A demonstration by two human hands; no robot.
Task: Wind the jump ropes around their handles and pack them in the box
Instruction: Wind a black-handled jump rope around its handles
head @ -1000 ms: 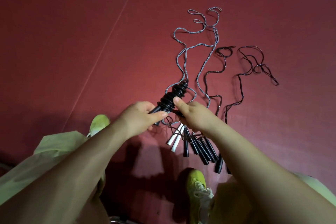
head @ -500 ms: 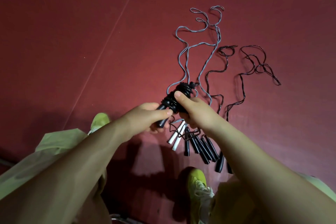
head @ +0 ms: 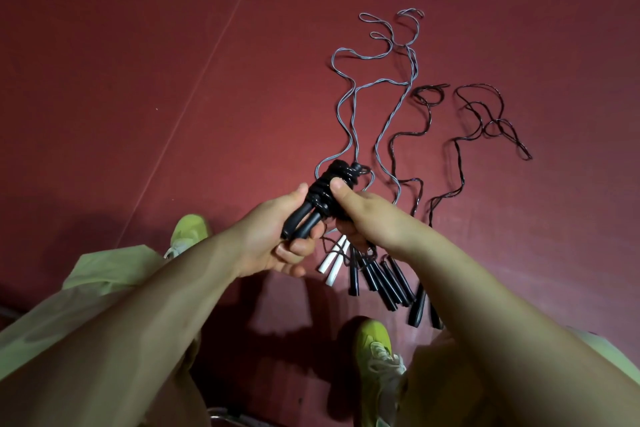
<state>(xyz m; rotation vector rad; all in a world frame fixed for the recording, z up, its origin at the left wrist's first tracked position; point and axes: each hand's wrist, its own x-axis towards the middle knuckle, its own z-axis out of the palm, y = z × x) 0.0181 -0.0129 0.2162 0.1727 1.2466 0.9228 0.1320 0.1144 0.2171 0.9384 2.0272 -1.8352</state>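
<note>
Hands: left hand (head: 273, 246) grips black handles (head: 300, 222); right hand (head: 367, 222) pinches wound rope (head: 332, 180)
Risk: coils may unravel if right thumb lifts

We see a black jump rope (head: 329, 191) wound tight around its paired handles, held above the red floor; more ropes (grey (head: 381, 87), dark (head: 485, 121)) sprawl unwound beyond, their handles (head: 377, 277) bunched below

Black handles (head: 420, 302) partly behind forearm — perhaps two, count unclear
</note>
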